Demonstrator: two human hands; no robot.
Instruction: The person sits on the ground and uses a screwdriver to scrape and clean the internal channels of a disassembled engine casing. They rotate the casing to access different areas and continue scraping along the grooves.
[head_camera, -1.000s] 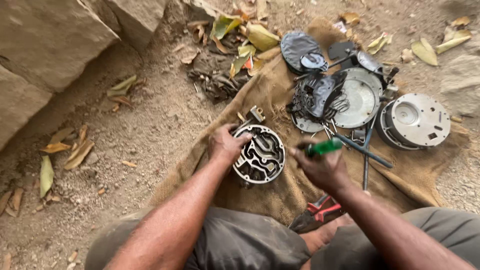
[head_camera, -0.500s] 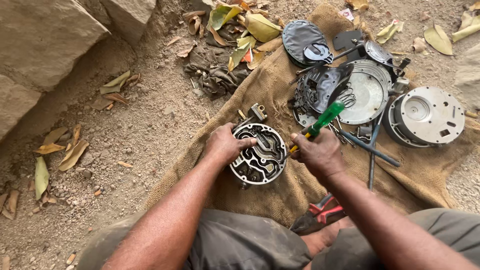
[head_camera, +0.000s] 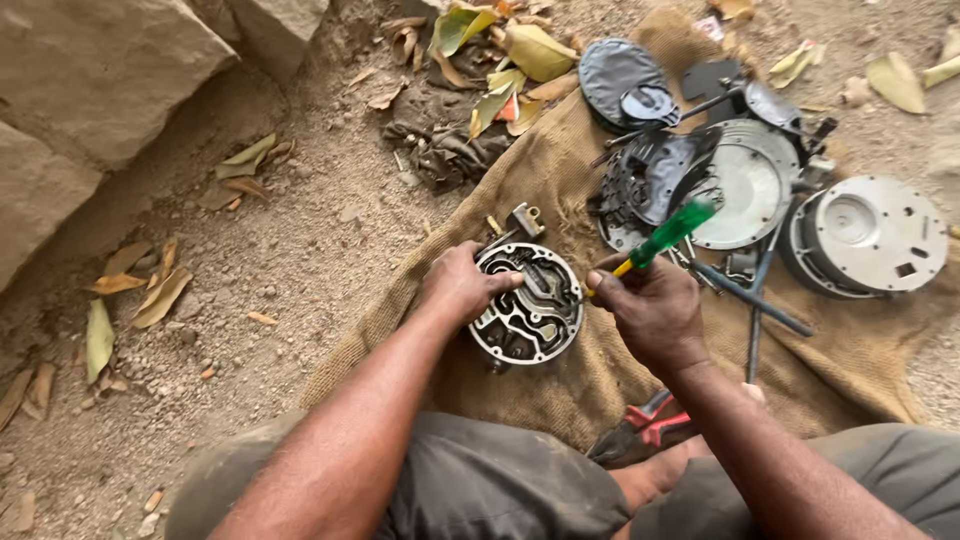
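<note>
Head view: hands grip a round, ribbed metal housing (head_camera: 527, 315) (greasy) and green-handled screwdriver (head_camera: 660, 238).

Left of your left hand (head_camera: 462, 287) bare dirt (head_camera: 300, 250) lies open; right, metal parts (head_camera: 800, 215) and rods (head_camera: 752, 298) crowd the sacking (head_camera: 560, 170).

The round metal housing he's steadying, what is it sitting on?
The round metal housing lies on brown burlap cloth spread over the dirt. The left hand covers its left edge; the right hand holds a green-handled screwdriver. What lies directly beneath the housing is hidden.
</note>
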